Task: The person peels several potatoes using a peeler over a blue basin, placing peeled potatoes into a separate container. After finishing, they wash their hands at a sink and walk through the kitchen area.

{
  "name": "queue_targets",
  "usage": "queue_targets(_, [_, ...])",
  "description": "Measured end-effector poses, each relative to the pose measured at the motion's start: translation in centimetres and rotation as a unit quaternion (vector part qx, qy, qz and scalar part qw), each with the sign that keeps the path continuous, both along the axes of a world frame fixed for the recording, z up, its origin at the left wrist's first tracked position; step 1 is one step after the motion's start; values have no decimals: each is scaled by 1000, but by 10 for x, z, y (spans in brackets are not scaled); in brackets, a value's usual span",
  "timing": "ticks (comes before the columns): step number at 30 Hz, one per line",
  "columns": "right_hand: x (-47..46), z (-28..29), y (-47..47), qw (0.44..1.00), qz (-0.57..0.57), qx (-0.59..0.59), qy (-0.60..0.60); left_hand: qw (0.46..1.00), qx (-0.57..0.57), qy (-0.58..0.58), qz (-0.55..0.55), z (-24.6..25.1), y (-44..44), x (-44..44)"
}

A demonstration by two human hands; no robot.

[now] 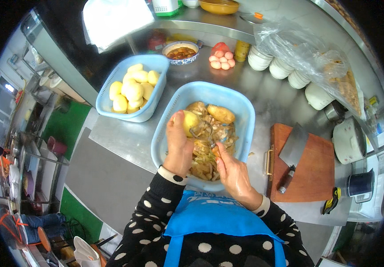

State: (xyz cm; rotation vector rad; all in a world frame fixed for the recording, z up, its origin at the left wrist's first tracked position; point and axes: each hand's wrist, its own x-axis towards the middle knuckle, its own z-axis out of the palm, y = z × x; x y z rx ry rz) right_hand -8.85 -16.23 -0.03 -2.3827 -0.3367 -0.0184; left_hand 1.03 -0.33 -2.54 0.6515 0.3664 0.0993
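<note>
My left hand grips a peeled yellow potato above a light blue plastic basin. In my right hand is a peeler with an orange-brown handle; its head is close to the potato and partly lost among the peelings. Below both hands, potato peelings cover the bottom of the basin. One unpeeled potato lies on them at the far side. To the left, a second blue plastic basket holds several peeled potatoes.
A cleaver lies on a wooden cutting board at right. Behind stand a patterned bowl of food, eggs in a red net and stacked white bowls. A metal shelf overhangs the steel counter.
</note>
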Motion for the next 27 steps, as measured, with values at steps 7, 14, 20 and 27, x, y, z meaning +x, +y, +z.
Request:
queue_targets(7, [-10,4,-5,995,-47,92,13,997,-80,-3,14,-1,9,13])
queue_targets(14, [18,16,5,994,-13,5,-109,998,8,-56,2,15,-8,-4])
queue_targets(20, [-6,2,-6,1000,2,-12,-21,999,-24,-34,8,20,9,2])
queue_targets(27, [-5,7,-8,996,-40,42,-63,998,-1,-64,-6,13,5,4])
